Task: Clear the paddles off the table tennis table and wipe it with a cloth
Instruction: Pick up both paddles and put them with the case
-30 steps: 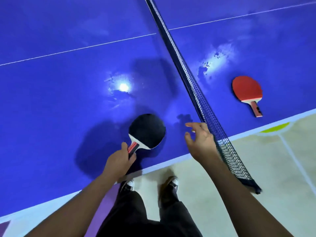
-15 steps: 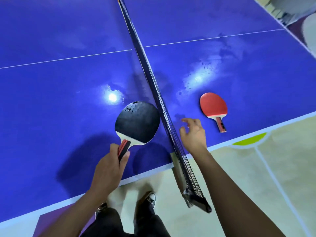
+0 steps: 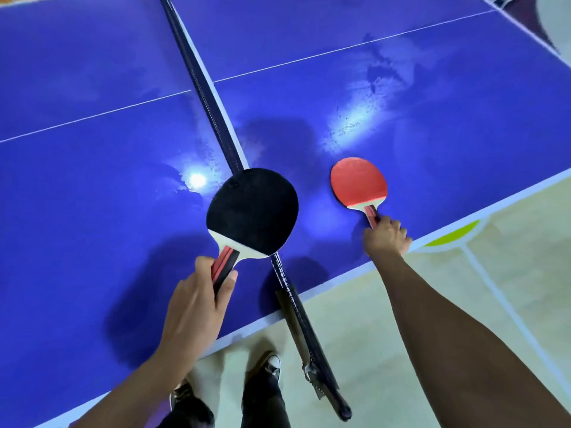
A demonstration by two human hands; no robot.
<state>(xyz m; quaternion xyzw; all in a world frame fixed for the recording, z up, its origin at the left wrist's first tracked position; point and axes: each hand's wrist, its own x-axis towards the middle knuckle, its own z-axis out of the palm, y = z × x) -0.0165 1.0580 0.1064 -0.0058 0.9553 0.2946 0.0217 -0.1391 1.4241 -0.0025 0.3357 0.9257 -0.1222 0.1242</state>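
Black rubber faces up on the black paddle (image 3: 251, 211), held above the counter (image 3: 92, 196) with the left grip (image 3: 197, 304) curled round its handle. Its long axis runs from the near left up to the right, blade away, and it covers part of the net (image 3: 210, 97). The red paddle (image 3: 358, 182) sits right of the net near the counter's edge, blade pointing away and leftward. The right grip (image 3: 386, 239) is clamped on its handle, hiding the handle's end.
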